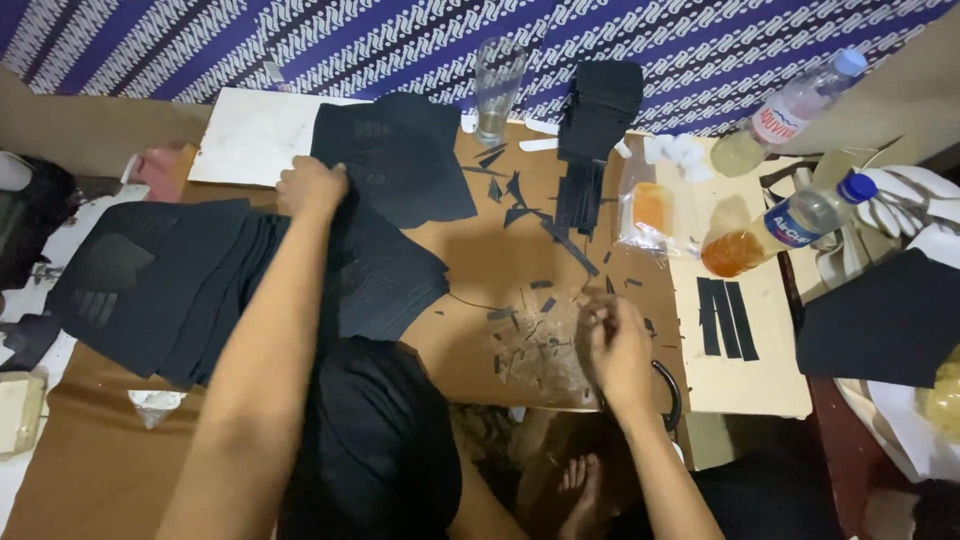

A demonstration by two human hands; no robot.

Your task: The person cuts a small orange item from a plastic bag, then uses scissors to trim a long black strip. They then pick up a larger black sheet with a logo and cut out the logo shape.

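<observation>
I saw a big brown board point(470, 260) that carried most of the things. A wide stack of black sheets point(170, 285) lay across its left side and hung past the left edge. More black pieces point(400, 160) lay near the far edge, partly on a white board point(250, 135) at the far left corner.

My left hand point(310, 187) was stretched out to the far left part. It was closed in a fist on the edge of the black pieces there, with the fingers curled down on them. I could not tell if it really pinched a piece or only pressed on it.

A lighter board point(745, 385) lay along the right edge of the brown one. Three black strips point(727, 318) lay side by side on it. Two plastic bottles lay at the far right corner, one with pale drink point(790, 112) and one with orange drink point(785, 228). A folded black stack point(597, 105) and an empty glass point(497, 85) stood at the far edge. A clear bag point(650, 212) with something orange inside lay near the bottles.

My right hand point(618, 350) was near the front edge, over a pile of little black scraps point(535, 345). Its fingers were bent close together, tips down by the scraps. I could not tell if they held one.
</observation>
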